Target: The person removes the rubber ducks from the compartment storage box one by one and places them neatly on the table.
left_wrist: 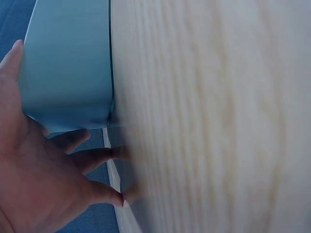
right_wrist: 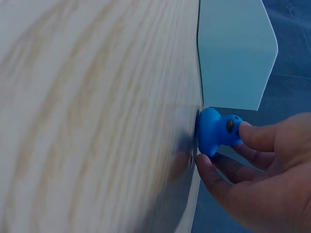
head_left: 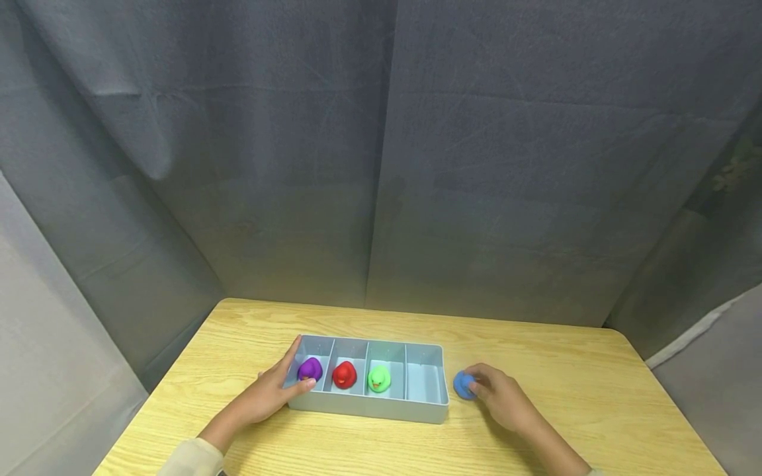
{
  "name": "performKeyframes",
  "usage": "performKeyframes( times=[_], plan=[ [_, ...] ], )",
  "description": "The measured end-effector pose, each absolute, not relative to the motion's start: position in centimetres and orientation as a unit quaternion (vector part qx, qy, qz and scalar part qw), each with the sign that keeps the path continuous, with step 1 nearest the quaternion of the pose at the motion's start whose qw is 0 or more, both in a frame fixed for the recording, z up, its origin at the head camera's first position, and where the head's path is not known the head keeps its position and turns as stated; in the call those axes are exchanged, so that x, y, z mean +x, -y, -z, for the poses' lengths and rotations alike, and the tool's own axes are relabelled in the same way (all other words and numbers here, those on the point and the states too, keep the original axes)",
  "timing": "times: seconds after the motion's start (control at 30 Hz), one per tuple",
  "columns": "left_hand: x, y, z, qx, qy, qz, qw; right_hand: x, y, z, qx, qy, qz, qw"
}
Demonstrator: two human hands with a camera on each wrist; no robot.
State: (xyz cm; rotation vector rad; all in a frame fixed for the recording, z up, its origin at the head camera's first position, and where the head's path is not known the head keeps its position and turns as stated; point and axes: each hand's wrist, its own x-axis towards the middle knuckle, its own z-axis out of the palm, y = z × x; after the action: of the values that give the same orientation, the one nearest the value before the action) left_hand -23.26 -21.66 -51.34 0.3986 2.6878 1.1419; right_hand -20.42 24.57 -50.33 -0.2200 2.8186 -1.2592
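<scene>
A light blue divided box (head_left: 369, 405) stands on the table. Its compartments, from the left, hold a purple rubber duck (head_left: 310, 369), a red rubber duck (head_left: 344, 375) and a green rubber duck (head_left: 379, 379); the rightmost compartment is bare. My left hand (head_left: 270, 391) rests against the box's left end, thumb over the front rim, the other fingers spread and fairly straight in the left wrist view. Just right of the box, my right hand (head_left: 503, 398) pinches a blue rubber duck (right_wrist: 210, 131) by its head with thumb and fingers. The duck sits upright on the tabletop.
The wood-grain table (head_left: 595, 396) extends on both sides of the box and behind it. Grey curtains (head_left: 381, 165) hang along the table's back edge. Pale panels (head_left: 53, 344) stand at both sides.
</scene>
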Motion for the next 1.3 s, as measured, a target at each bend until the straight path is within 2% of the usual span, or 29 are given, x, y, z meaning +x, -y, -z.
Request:
performKeyframes(
  times=[0.67,1.3],
  plan=[
    [-23.3,21.7,51.7,0.134,-0.91,-0.381,0.093,-20.5,-25.1,50.3,-0.083,-0.906,0.416,0.016],
    [-23.3,21.6,51.4,0.136,-0.909,-0.384,0.095,-21.0,-24.2,47.3,-0.095,-0.907,0.41,0.011]
  ],
)
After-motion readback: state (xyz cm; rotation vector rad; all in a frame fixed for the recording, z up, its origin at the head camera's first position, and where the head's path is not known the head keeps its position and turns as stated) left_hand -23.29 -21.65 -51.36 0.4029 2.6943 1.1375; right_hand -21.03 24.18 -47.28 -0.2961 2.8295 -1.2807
